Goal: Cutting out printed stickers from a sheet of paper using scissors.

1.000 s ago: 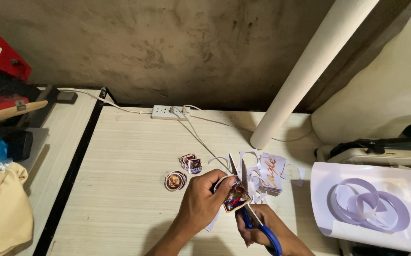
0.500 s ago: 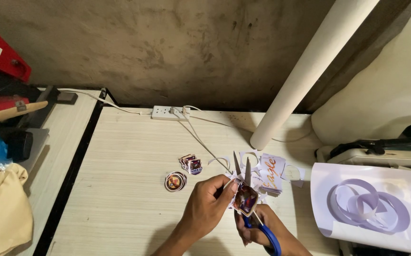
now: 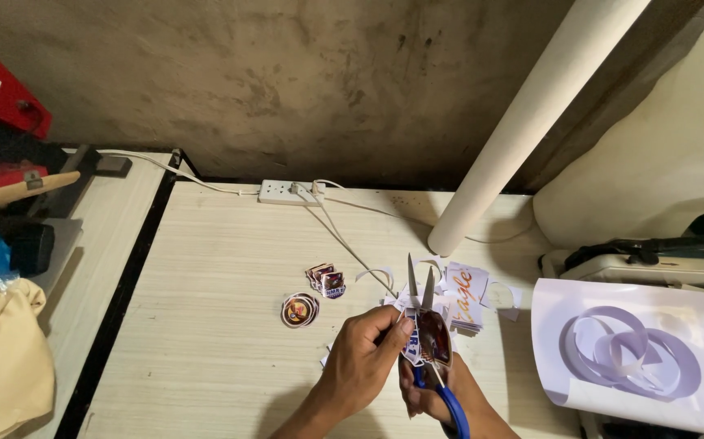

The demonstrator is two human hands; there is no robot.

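Left grip: my left hand [image 3: 364, 362] is pinching a small printed sticker [image 3: 425, 337] at its left edge, holding it above the surface [image 3: 222, 268].
Right grip: my right hand [image 3: 441, 398] is clenching the blue-handled scissors [image 3: 429, 341], blades parted and pointing away from me, straddling the sticker.
Nearby: cut round stickers [image 3: 299, 310] and paper scraps [image 3: 466, 294] are lying just beyond.

Blue-handled scissors [image 3: 440, 370], dark red sticker [image 3: 433, 337], pale wood-grain table [image 3: 222, 325]
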